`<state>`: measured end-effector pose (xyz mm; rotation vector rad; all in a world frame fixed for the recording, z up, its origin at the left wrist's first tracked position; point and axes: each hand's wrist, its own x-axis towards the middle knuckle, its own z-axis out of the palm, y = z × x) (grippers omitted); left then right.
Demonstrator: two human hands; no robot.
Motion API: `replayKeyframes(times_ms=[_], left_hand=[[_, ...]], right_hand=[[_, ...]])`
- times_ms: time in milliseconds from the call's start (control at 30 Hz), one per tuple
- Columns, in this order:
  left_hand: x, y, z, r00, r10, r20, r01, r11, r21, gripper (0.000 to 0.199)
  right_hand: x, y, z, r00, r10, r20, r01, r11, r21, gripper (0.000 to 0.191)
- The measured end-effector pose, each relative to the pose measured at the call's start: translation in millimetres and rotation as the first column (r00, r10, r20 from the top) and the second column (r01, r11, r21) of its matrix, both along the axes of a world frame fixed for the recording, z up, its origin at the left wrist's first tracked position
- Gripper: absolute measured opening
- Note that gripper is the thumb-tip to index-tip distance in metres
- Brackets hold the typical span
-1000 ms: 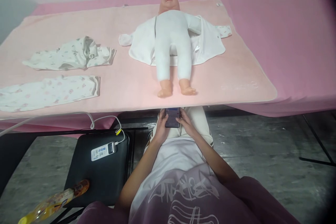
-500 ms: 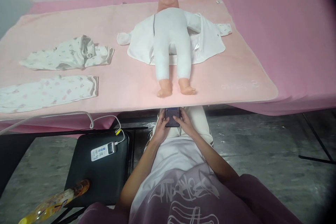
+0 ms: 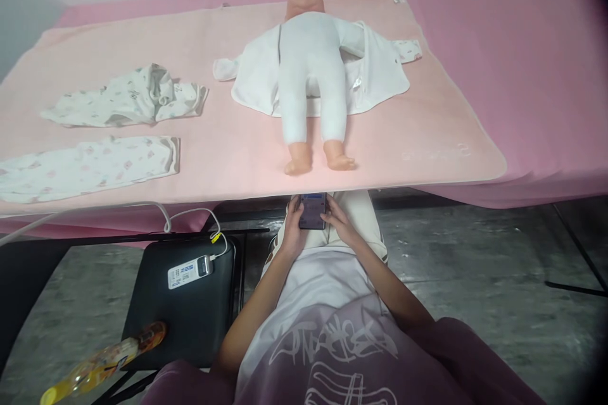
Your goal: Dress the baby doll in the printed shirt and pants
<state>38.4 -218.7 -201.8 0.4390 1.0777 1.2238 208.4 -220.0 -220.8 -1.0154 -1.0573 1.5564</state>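
The left hand [image 3: 294,229] and right hand [image 3: 341,223] clasp a phone [image 3: 312,214] between them, each curled round one side; beyond both hands, a doll [image 3: 311,54] lies on a pink mat [image 3: 439,120].

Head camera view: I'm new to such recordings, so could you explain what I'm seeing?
There's no robot here, just a person's bare hands, seen from a camera worn on the head, looking forward and down. On the pale pink mat, a doll lies face up over an opened white garment. Two patterned garments lie to the left. Below the table's edge, the left hand and right hand hold a dark phone between them.
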Motion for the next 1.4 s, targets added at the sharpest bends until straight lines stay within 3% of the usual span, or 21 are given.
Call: replayKeyframes(times_ms=[167, 467, 633, 767, 1000, 1167, 1400], left_hand=[[-2, -1, 1.9, 0.996, 0.006, 0.089, -0.004, 1.000, -0.028, 0.046], [-2, -2, 6.1, 0.999, -0.026, 0.032, 0.026, 1.000, 0.001, 0.050], [-8, -7, 12.0, 0.984, -0.132, 0.121, 0.132, 0.991, 0.010, 0.072], [-11, -9, 9.7, 0.985, -0.144, 0.091, 0.145, 0.989, 0.000, 0.086], [-11, -6, 7.8, 0.975, -0.137, 0.177, 0.137, 0.990, 0.012, 0.067], [-11, -6, 6.3, 0.977, -0.130, 0.170, 0.133, 0.991, -0.002, 0.069], [-9, -5, 4.7, 0.980, -0.105, 0.167, 0.108, 0.994, -0.009, 0.064]], right_hand=[[-1, 1, -6.2, 0.998, -0.038, 0.042, 0.038, 0.999, -0.015, 0.095], [-4, 0, -0.5, 0.999, -0.032, -0.004, 0.032, 0.999, -0.024, 0.089], [-5, 1, 0.8, 0.998, -0.040, -0.037, 0.039, 0.999, -0.037, 0.092], [-4, 1, 1.0, 0.999, -0.027, -0.043, 0.025, 0.999, -0.025, 0.097], [-5, 1, -7.4, 0.999, -0.043, -0.003, 0.043, 0.999, -0.012, 0.106], [-4, 1, -1.2, 1.000, -0.025, 0.002, 0.025, 0.999, -0.024, 0.098], [-14, 3, -2.3, 0.989, -0.125, 0.074, 0.125, 0.992, 0.005, 0.087]])
